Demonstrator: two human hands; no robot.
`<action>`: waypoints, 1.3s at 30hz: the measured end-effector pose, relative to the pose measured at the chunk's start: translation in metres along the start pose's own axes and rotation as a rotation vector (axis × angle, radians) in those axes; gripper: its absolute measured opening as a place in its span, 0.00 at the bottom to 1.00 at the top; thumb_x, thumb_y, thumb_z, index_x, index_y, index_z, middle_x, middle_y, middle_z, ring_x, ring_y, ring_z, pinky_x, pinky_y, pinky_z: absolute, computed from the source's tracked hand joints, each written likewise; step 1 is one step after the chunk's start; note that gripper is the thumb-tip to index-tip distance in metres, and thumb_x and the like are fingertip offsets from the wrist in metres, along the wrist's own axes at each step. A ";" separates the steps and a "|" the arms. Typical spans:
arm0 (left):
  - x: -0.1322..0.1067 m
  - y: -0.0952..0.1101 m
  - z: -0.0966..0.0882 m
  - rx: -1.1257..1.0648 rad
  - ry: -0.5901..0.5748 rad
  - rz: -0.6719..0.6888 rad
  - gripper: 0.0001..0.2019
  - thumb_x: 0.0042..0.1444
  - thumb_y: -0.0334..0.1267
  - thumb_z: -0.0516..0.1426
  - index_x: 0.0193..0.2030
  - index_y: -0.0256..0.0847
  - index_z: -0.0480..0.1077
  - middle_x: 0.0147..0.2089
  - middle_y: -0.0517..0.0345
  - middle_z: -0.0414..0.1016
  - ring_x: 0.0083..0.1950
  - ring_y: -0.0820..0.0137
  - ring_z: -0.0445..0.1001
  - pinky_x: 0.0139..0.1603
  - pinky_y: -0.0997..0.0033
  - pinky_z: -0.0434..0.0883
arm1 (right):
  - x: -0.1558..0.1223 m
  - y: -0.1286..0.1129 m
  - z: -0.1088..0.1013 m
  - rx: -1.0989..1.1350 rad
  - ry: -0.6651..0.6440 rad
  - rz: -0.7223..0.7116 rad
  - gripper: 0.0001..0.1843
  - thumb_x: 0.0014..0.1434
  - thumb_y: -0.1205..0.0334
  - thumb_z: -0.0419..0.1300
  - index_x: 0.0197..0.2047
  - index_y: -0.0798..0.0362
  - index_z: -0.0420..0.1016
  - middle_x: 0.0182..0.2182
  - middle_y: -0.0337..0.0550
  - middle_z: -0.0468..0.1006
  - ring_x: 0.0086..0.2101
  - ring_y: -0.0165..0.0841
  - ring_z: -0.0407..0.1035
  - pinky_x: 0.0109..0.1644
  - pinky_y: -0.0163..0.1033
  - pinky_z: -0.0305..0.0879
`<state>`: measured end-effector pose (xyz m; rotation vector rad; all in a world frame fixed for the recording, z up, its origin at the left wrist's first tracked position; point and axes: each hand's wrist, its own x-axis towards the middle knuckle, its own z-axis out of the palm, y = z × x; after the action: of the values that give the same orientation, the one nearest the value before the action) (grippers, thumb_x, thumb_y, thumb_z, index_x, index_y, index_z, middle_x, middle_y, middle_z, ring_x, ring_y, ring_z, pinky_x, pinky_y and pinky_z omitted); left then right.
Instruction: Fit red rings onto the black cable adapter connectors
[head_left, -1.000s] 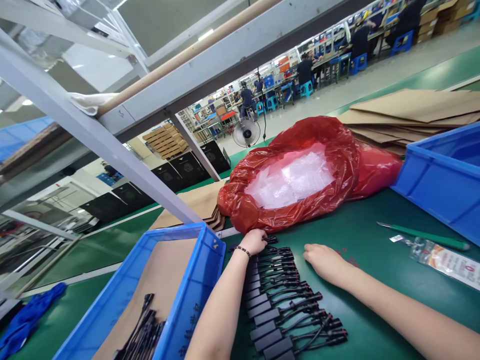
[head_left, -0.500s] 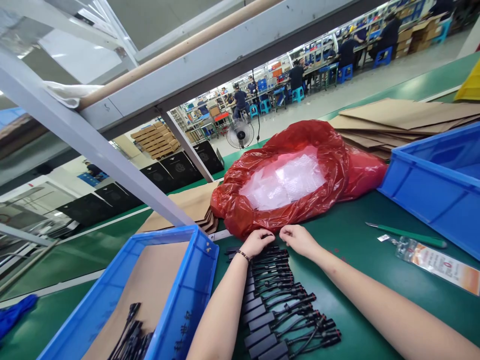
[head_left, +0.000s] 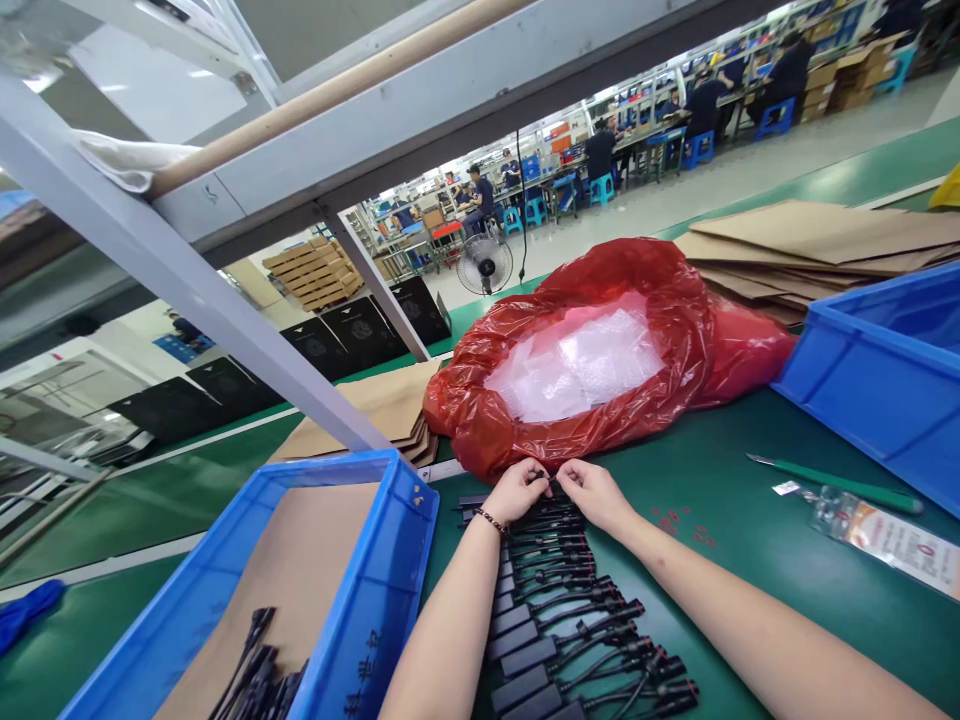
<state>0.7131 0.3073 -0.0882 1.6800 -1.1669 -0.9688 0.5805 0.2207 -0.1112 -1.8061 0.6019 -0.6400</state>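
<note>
Above the far end of a row of black cable adapters (head_left: 517, 632), my left hand (head_left: 516, 492) is closed, pinching a dark cable end that mostly hides behind its fingers. My right hand (head_left: 596, 494) meets it from the right, thumb and fingertips pressed together at the tip of that cable. Whatever small piece is in the right fingertips is too tiny to make out. The adapters lie side by side on the green table, boxes to the left and plugs with red bits to the right. Small red rings (head_left: 671, 520) are scattered right of my right hand.
A red plastic bag (head_left: 480, 440) of clear bubble packaging stands just beyond my hands. Blue bins (head_left: 382, 560) flank the workspace; the left one holds cardboard and black cables. At right lie a green-handled knife (head_left: 840, 482) and a badge (head_left: 892, 540). A slanted shelf post (head_left: 225, 310) rises at left.
My right hand has moved left, and its fingertips now meet those of my left hand at the cable end. The view has shifted slightly, uncovering more of the red rings.
</note>
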 end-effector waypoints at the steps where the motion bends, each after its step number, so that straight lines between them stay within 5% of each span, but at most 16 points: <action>1: 0.000 0.001 0.000 0.017 0.002 0.009 0.06 0.48 0.37 0.53 0.31 0.38 0.63 0.23 0.63 0.68 0.22 0.79 0.59 0.27 0.76 0.58 | 0.000 0.000 0.001 -0.020 0.010 -0.006 0.13 0.50 0.54 0.50 0.25 0.53 0.68 0.20 0.38 0.69 0.22 0.29 0.61 0.28 0.34 0.57; 7: -0.001 0.005 0.002 0.114 0.045 0.009 0.12 0.49 0.45 0.54 0.25 0.38 0.63 0.18 0.67 0.61 0.21 0.78 0.58 0.27 0.75 0.57 | 0.000 0.006 0.006 -0.086 0.021 -0.054 0.11 0.52 0.56 0.48 0.26 0.53 0.66 0.20 0.37 0.68 0.22 0.29 0.60 0.28 0.34 0.57; 13: -0.002 0.007 0.000 -0.073 -0.055 -0.009 0.11 0.47 0.43 0.55 0.24 0.38 0.61 0.17 0.67 0.61 0.20 0.80 0.54 0.26 0.76 0.54 | 0.003 0.009 0.010 -0.051 0.001 -0.068 0.10 0.51 0.58 0.49 0.24 0.53 0.66 0.19 0.36 0.67 0.21 0.28 0.59 0.26 0.34 0.57; 23: 0.000 0.005 0.002 -0.087 0.012 -0.073 0.11 0.47 0.42 0.54 0.31 0.35 0.68 0.20 0.63 0.66 0.20 0.78 0.60 0.23 0.76 0.56 | 0.009 0.009 -0.007 0.336 0.058 0.113 0.17 0.42 0.51 0.60 0.31 0.56 0.72 0.22 0.41 0.74 0.24 0.31 0.68 0.31 0.37 0.66; 28: 0.001 0.000 0.001 -0.078 0.121 -0.025 0.05 0.44 0.36 0.55 0.26 0.36 0.66 0.23 0.62 0.67 0.24 0.77 0.64 0.28 0.75 0.61 | 0.009 0.005 -0.005 0.339 0.084 0.124 0.16 0.42 0.50 0.61 0.25 0.55 0.69 0.20 0.40 0.73 0.23 0.31 0.67 0.31 0.37 0.65; 32: 0.002 -0.002 0.001 -0.140 0.117 -0.085 0.08 0.40 0.29 0.53 0.31 0.38 0.62 0.19 0.67 0.65 0.20 0.79 0.60 0.23 0.77 0.58 | 0.008 0.003 0.001 0.293 0.064 0.066 0.14 0.44 0.51 0.59 0.25 0.55 0.70 0.19 0.38 0.71 0.23 0.29 0.65 0.30 0.35 0.63; 39: 0.001 -0.005 0.002 -0.056 0.099 -0.061 0.03 0.43 0.30 0.52 0.27 0.39 0.60 0.19 0.65 0.67 0.19 0.80 0.61 0.23 0.78 0.57 | 0.006 0.003 0.009 0.281 -0.019 0.073 0.13 0.45 0.53 0.57 0.25 0.55 0.70 0.20 0.39 0.72 0.23 0.29 0.66 0.30 0.35 0.63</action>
<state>0.7132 0.3073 -0.0931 1.7072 -1.0195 -0.9362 0.5908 0.2214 -0.1158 -1.5195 0.5341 -0.6240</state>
